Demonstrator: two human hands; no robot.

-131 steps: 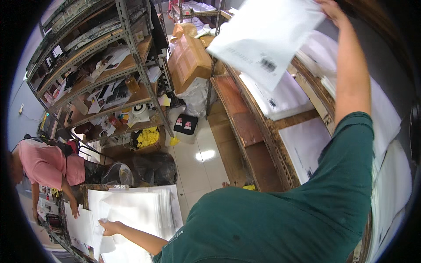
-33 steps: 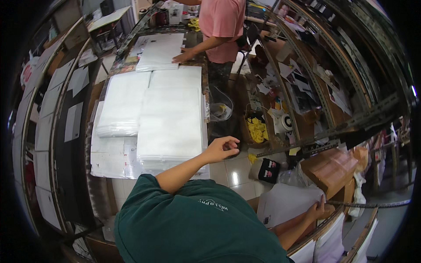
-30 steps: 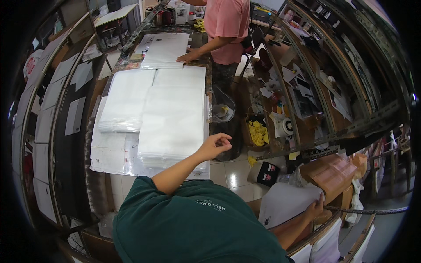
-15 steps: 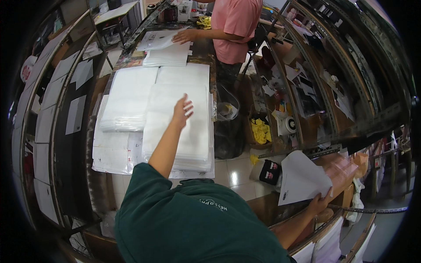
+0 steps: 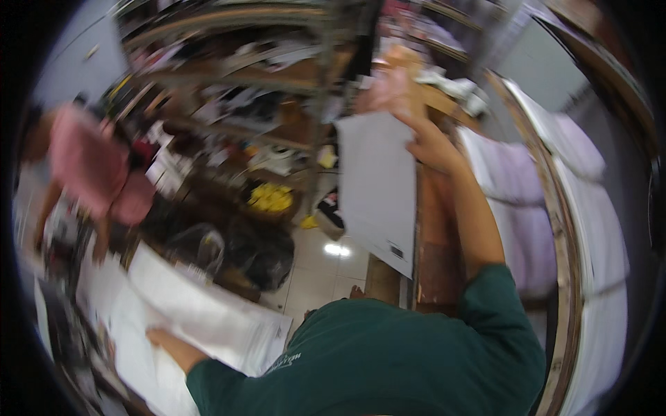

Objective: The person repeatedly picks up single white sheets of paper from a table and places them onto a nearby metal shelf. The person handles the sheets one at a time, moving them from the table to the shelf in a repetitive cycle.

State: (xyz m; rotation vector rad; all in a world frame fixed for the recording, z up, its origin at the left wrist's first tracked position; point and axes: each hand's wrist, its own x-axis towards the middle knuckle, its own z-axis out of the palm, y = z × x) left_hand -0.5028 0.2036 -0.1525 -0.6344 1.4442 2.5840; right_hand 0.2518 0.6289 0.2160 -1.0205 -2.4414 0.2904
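Note:
In my right hand (image 5: 433, 145) is a white sheet (image 5: 378, 187) with a small dark print near its lower corner. Fingers and thumb close on the sheet's upper right edge, and the rest hangs down at my right front. My left hand (image 5: 156, 338) is low at the left, over white sheets (image 5: 135, 364) stacked on a table. Motion blur smears its fingers, and whether it touches the stack is unclear. A second white stack (image 5: 208, 305) lies beside that hand, nearer to me.
A person in a pink shirt (image 5: 90, 159) stands at the far left by the table. Cluttered shelves (image 5: 277, 83) run ahead, with yellow cloths (image 5: 270, 197) in a box below. Racks with hanging white sheets (image 5: 517, 236) stand close on my right, and a dark bag (image 5: 257, 256) sits on the floor.
My view has swung to the right, so the table and the person now appear at the left. The sheet in my right hand now hangs more upright, nearer the middle of the view.

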